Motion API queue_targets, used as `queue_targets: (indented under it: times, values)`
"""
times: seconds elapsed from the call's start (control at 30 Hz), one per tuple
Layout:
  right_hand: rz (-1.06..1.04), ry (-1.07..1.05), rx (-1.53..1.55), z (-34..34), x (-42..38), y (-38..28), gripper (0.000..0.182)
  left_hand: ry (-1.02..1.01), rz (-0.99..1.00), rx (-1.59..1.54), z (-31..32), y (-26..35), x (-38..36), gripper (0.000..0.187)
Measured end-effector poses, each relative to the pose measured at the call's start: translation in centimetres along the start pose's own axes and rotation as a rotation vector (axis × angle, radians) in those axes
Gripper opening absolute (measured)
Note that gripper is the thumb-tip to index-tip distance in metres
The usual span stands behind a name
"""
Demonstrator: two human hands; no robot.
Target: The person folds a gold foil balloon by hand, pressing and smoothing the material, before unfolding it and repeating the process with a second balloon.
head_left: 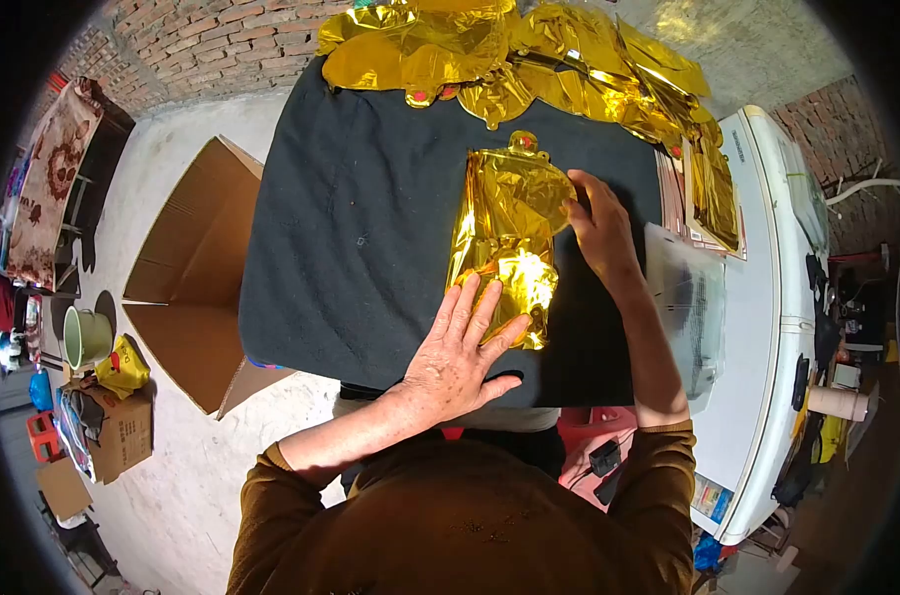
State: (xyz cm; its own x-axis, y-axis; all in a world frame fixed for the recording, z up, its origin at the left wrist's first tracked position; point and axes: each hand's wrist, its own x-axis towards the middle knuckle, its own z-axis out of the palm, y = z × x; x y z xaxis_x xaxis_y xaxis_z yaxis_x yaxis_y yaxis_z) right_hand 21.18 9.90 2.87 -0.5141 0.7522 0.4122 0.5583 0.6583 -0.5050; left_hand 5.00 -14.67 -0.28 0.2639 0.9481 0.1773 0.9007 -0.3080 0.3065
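Note:
A flat, folded gold foil balloon (514, 203) lies on the black cloth (360, 238) covering the table, with a small rounded tab at its far end. My left hand (460, 352) rests flat on the balloon's near part, fingers spread. At the balloon's right edge is my right hand (603, 228), thumb and forefinger apart, the thumb at the foil. Its other fingers are partly hidden behind the forefinger. More gold foil balloons (420, 55) are heaped along the far side of the table, running round to the right corner.
An open cardboard box (197, 278) stands on the floor left of the table. On the right are a clear plastic container (683, 297) and a long white appliance (767, 327). A pink stool (599, 436) is under the near right edge. Farther left stands a green bucket (88, 337).

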Motion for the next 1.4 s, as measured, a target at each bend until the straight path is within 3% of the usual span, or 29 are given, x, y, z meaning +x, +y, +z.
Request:
queue_targets:
  times: [0.1,0.2,0.3,0.53,0.63,0.77,1.07,1.2,1.3,1.33,1.4]
  values:
    - [0.298,-0.211,0.187,-0.5,0.6,-0.8,0.028,0.003,-0.005,-0.002,0.0,0.0,0.0,0.081]
    - [0.149,-0.153,0.287,0.9,0.7,-0.6,0.018,-0.005,-0.006,-0.009,-0.1,0.0,0.0,0.081]
    - [0.134,-0.19,0.338,1.6,1.0,-0.8,0.014,0.002,-0.005,-0.018,-0.1,0.0,0.0,0.08]
    - [0.251,-0.304,0.414,0.6,2.1,-2.8,0.009,0.012,-0.006,-0.038,-0.1,0.0,0.1,0.08]
    - [0.093,-0.247,0.566,3.1,1.4,-2.4,0.009,-0.011,-0.005,-0.028,-0.4,0.0,0.1,0.08]
    - [-0.06,-0.233,-0.212,2.5,1.5,-3.9,0.012,-0.002,-0.006,-0.032,-0.3,0.0,0.1,0.08]
    - [-0.247,-0.174,-0.407,2.2,2.0,-3.7,0.011,-0.002,-0.005,-0.034,-0.2,0.0,0.1,0.08]
    - [-0.146,-0.309,-0.611,2.5,3.7,-3.6,0.009,-0.012,-0.002,-0.026,-0.2,0.0,0.1,0.08]
    - [-0.055,-0.272,-0.54,2.7,4.7,-2.8,0.006,-0.018,0.0,-0.014,-0.3,0.0,0.1,0.08]
    - [-0.159,-0.226,-0.357,2.2,4.9,-1.9,0.015,-0.019,0.0,-0.01,-0.3,0.0,0.1,0.08]
    - [0.1,-0.484,0.018,0.6,5.9,-1.2,0.022,-0.018,-0.002,-0.019,-0.2,0.0,0.1,0.08]
